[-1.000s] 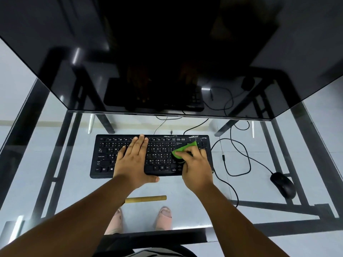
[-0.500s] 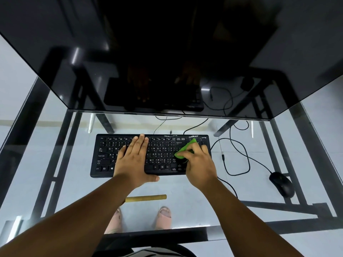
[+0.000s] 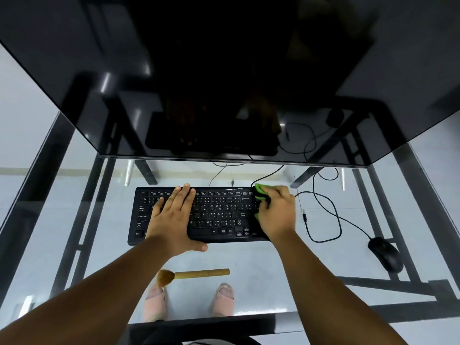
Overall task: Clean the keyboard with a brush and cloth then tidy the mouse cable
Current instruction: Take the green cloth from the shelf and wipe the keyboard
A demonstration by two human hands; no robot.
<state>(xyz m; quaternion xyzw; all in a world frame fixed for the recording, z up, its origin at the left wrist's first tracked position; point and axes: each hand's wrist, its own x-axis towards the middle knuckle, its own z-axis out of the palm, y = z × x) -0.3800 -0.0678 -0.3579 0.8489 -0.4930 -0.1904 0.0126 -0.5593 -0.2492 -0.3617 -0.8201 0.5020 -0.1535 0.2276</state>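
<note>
A black keyboard (image 3: 219, 215) lies on the glass desk (image 3: 261, 257) under the monitor. My left hand (image 3: 174, 215) lies flat on its left half with straight fingers. My right hand (image 3: 276, 212) grips a green cloth (image 3: 260, 191) at the keyboard's right end, near the top right corner. A brush (image 3: 196, 274) with a tan handle and brown bristles lies on the glass in front of the keyboard. The black mouse (image 3: 385, 253) sits at the right, and its cable (image 3: 333, 215) runs in loose loops between it and the keyboard.
A large dark monitor (image 3: 224, 78) overhangs the back of the desk. Black frame bars (image 3: 410, 245) show under the glass on both sides. My feet in slippers (image 3: 224, 297) are visible through the glass. A loose cable plug (image 3: 304, 216) lies right of the keyboard.
My right hand has slid the green cloth rightward and up along the keyboard to its right end. My left hand stays flat on the left half.
</note>
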